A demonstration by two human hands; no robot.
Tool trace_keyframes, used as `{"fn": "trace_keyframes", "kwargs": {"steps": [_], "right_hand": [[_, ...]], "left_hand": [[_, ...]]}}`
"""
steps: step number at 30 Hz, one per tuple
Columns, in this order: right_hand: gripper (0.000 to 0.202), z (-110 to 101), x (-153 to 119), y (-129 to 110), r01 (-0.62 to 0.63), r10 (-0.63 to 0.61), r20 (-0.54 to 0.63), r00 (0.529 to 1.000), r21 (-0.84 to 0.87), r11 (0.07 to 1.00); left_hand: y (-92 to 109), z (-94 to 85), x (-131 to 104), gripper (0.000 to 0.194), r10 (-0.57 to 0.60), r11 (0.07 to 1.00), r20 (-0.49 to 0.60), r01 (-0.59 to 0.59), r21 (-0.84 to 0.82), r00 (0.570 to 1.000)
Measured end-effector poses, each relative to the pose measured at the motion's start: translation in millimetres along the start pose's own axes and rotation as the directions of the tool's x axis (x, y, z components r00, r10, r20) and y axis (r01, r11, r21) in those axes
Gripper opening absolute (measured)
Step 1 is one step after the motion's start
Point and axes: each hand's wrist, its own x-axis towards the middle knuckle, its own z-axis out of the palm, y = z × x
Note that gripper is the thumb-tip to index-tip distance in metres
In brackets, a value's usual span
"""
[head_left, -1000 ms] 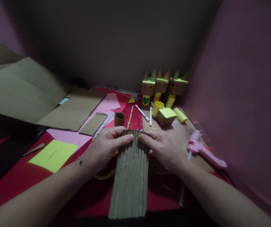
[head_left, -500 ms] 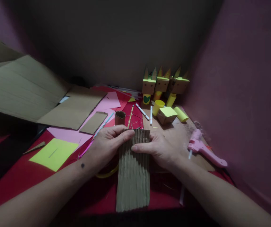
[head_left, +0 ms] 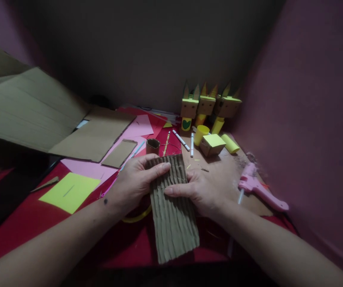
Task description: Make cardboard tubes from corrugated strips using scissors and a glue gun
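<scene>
A ridged strip of corrugated cardboard [head_left: 174, 219] hangs between my hands, its lower end tilted to the right. My left hand [head_left: 138, 179] grips its upper left edge, thumb on the front face. On the right edge, a little lower, my right hand [head_left: 200, 191] pinches it with the thumb across the ridges. The other fingers of both hands are mostly hidden behind the strip. Just beyond its top edge stands a short brown cardboard tube [head_left: 152, 147].
A pink glue gun [head_left: 255, 185] lies at the right. Behind are cardboard figures [head_left: 189, 107], a yellow-topped box [head_left: 212, 144], yellow rolls [head_left: 230, 143] and markers [head_left: 192, 144]. Large cardboard [head_left: 93, 135], pink paper [head_left: 84, 168] and a yellow-green sheet [head_left: 70, 192] lie left.
The cardboard strip has tilted, its lower end swinging to the right and its top edge rising slightly. Both hands keep their hold on it. Small scraps on the board now show beside the strip.
</scene>
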Motion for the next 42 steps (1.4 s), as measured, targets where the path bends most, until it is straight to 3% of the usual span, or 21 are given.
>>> {"fn": "trace_keyframes", "kwargs": {"steps": [4, 11, 17, 22, 24, 26, 28, 30, 35, 38, 42], "right_hand": [[0.024, -0.8, -1.0, -0.4, -0.003, 0.003, 0.016, 1.0, 0.01, 1.0], [0.028, -4.8, 0.4, 3.4, -0.103, 0.098, 0.123, 0.988, 0.033, 0.994], [0.024, -7.4, 0.9, -0.4, 0.02, -0.02, 0.029, 0.999, -0.025, 0.999], [0.022, -7.6, 2.1, -0.6, -0.067, 0.071, 0.146, 0.987, -0.037, 0.997], [0.02, -7.1, 3.0, 0.1, -0.074, 0.082, 0.131, 0.988, -0.063, 0.995], [0.021, -7.0, 4.0, -0.4, -0.007, 0.015, 0.095, 0.995, -0.078, 0.997], [0.027, -7.9, 4.7, -2.1, 0.068, -0.06, 0.084, 0.995, -0.084, 0.994], [0.032, -9.9, 5.4, -3.6, 0.096, -0.087, 0.101, 0.991, -0.083, 0.992], [0.035, -14.8, 8.0, -2.2, 0.038, -0.004, 0.261, 0.965, -0.125, 0.991], [0.036, -15.3, 8.8, -1.2, 0.082, -0.045, 0.212, 0.976, -0.167, 0.983], [0.034, -15.5, 8.3, -2.8, 0.142, -0.114, 0.157, 0.981, -0.183, 0.973]], "left_hand": [[4.3, 1.3, -3.6, 0.02, -0.064, 0.998, 0.096, 0.063, 0.013, 0.993], [7.7, 0.1, -4.0, 0.016, 0.063, 0.997, -0.078, -0.06, 0.037, 0.995], [0.0, -1.1, -1.4, 0.024, 0.075, 0.997, 0.066, -0.076, 0.022, 0.995], [-2.4, 2.0, 0.2, 0.022, 0.241, 0.97, -0.099, -0.236, 0.061, 0.966], [-0.8, 0.9, 1.3, 0.021, 0.297, 0.954, -0.097, -0.292, 0.067, 0.95], [1.1, -1.3, 1.8, 0.019, 0.228, 0.972, -0.004, -0.228, 0.06, 0.974], [2.8, -3.1, 1.4, 0.022, 0.075, 0.993, 0.096, -0.083, 0.08, 0.993], [3.9, -4.0, 0.6, 0.022, -0.026, 0.994, 0.109, 0.014, 0.11, 0.994], [3.8, -4.5, 1.5, 0.022, 0.036, 0.985, 0.025, -0.04, 0.17, 0.999], [4.1, -4.9, 2.2, 0.029, 0.039, 0.984, 0.016, -0.042, 0.172, 0.999], [4.2, -3.3, -0.8, 0.028, -0.027, 0.986, 0.144, 0.002, 0.168, 0.989]]}}
